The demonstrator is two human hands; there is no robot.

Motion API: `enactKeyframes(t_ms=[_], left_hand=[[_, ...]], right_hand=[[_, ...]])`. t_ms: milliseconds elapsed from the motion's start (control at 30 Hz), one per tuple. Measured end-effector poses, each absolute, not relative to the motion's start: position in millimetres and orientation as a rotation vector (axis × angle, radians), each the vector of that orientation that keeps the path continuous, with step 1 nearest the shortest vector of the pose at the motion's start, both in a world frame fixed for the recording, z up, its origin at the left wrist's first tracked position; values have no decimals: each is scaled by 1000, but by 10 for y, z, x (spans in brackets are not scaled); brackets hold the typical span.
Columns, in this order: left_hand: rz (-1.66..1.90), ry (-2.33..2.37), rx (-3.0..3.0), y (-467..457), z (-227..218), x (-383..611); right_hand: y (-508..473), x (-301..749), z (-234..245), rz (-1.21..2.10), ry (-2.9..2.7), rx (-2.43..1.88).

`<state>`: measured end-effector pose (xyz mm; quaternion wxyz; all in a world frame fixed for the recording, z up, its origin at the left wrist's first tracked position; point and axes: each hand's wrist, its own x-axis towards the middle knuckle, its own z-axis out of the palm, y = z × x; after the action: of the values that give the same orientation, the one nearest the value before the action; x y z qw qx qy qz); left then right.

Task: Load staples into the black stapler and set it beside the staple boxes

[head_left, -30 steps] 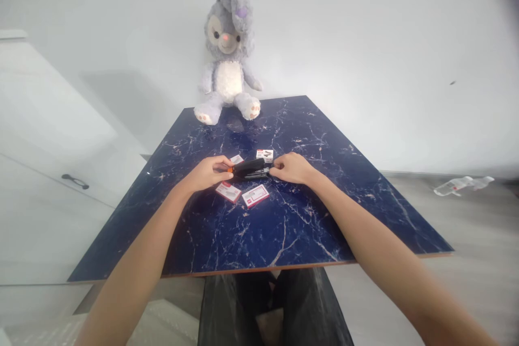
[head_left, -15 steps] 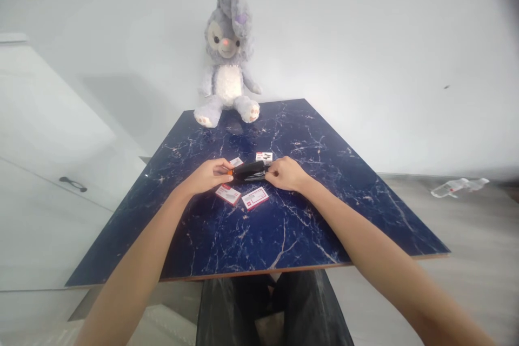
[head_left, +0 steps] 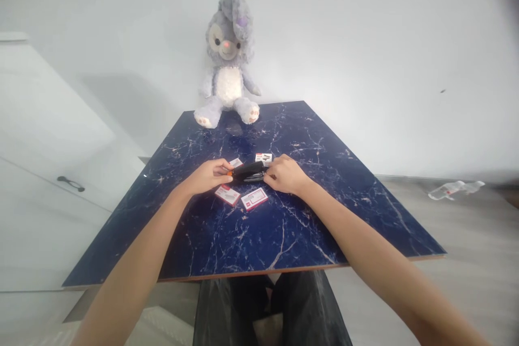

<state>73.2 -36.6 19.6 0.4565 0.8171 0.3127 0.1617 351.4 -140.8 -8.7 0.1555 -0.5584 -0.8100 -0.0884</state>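
A black stapler (head_left: 248,171) with an orange end and a shiny lower part is held just above or on the dark blue marbled table (head_left: 259,248). My left hand (head_left: 211,175) pinches its orange end between thumb and fingers. At the other end, my right hand (head_left: 286,174) is closed with curled fingers on the stapler, and its fingertips are partly hidden. Small red-and-white boxes lie around it: one box (head_left: 227,194) near my left hand, another box (head_left: 254,199) in front, and a box (head_left: 264,158) behind the stapler. A further box (head_left: 235,162) is partly covered.
A grey plush rabbit (head_left: 229,84) sits at the table's far edge against the wall. To the left stands a white cabinet with a dark handle (head_left: 71,183). A clear plastic bottle (head_left: 454,189) lies on the floor at right.
My right hand has shifted very slightly at the stapler's right end. My left hand keeps its grip, and the boxes stay where they were.
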Motion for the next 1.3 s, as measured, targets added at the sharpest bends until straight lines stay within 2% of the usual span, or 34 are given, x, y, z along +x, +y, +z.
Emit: enactKeyframes(t_ms=[600, 767, 967, 1300], left_hand=[[401, 787, 2062, -329, 153, 705], [569, 857, 2198, -384, 142, 763], [822, 967, 2297, -436, 66, 860], [745, 1054, 2404, -323, -90, 861]], right_hand=[[-1381, 3494, -56, -283, -2313, -1665], [-1363, 3586, 15, -288, -2082, -1726], [-1294, 3698, -135, -153, -2020, -1543], [-1289, 3667, -230, 19, -1926, -1572]])
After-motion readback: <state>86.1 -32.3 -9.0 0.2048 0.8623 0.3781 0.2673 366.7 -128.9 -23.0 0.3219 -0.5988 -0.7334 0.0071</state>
